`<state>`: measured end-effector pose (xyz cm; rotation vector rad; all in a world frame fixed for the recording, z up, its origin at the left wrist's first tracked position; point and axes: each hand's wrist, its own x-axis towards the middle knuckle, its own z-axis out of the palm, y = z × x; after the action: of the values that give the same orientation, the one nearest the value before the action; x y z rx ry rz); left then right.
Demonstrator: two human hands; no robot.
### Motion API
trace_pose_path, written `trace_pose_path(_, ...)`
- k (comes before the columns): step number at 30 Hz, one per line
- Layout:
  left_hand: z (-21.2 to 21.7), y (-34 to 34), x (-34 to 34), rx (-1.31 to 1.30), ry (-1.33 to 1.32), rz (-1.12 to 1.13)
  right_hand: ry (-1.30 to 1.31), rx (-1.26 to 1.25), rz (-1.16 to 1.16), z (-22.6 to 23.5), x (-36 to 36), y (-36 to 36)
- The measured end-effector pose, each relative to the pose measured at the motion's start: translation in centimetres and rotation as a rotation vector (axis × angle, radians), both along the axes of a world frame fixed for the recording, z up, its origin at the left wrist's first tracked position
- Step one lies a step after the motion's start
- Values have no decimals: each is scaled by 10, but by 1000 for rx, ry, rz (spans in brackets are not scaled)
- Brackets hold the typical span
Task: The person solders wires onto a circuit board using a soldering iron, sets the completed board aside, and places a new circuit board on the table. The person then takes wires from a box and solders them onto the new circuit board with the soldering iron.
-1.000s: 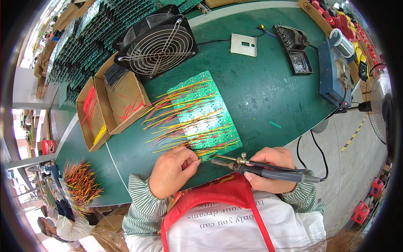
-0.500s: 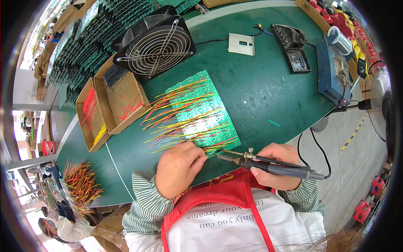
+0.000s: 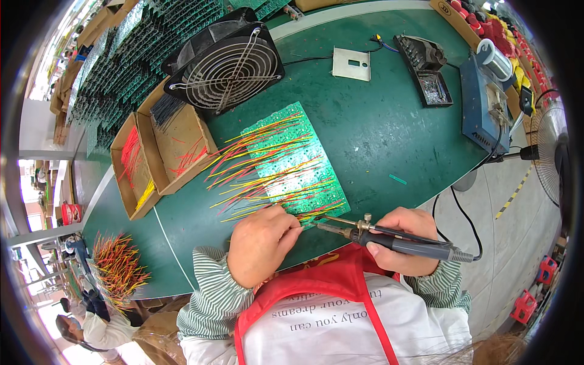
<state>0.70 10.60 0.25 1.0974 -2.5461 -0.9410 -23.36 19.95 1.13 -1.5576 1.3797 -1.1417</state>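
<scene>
My right hand (image 3: 404,243) grips a soldering iron (image 3: 413,246) with a dark handle and a thin metal solder-feed tube (image 3: 342,221) clamped beside its barrel. The iron's tip points left, at the near edge of a green circuit board panel (image 3: 319,152). At that same edge my left hand (image 3: 258,240) is closed in a pinch, close to the tip; what its fingers hold is hidden. Rows of red and yellow wires (image 3: 261,176) lie across the panel, their loose ends hanging off its left side.
A cardboard box (image 3: 159,173) holds red, yellow and black wires. Behind it stands a black fan (image 3: 231,76). A wire bundle (image 3: 118,271) lies at the left. A blue soldering station (image 3: 480,112), a solder spool (image 3: 494,59) and a black iron stand (image 3: 429,76) are at the right.
The view has shifted very slightly. Both hands stay at the panel's near edge, with the iron's tip in nearly the same place.
</scene>
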Motion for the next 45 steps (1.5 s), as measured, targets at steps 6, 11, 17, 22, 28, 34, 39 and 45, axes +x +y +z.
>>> trace_pose_path(6,20,-13,17,-24,-3,85,8,-57,-25,0,-5,2)
trace_pose_path(11,34,-104,69,-232,-94,447,37,3,-120,1,-15,3)
trace_pose_path(17,-12,-168,103,41,-177,438,7,-27,-129,1,-13,0)
trace_pose_path(22,-27,-177,102,-61,-276,364,31,-20,-157,-2,-14,-1)
trace_pose_path(28,-21,-175,103,-162,-215,283,21,-40,-152,-3,-13,-7)
trace_pose_path(34,-9,-165,94,-162,-261,368,-13,-22,-160,-4,-16,-4)
trace_pose_path(39,-7,-168,90,-281,-385,295,44,-47,-153,1,-17,-1)
trace_pose_path(45,14,-139,81,-267,-132,394,104,-107,-147,3,-22,1)
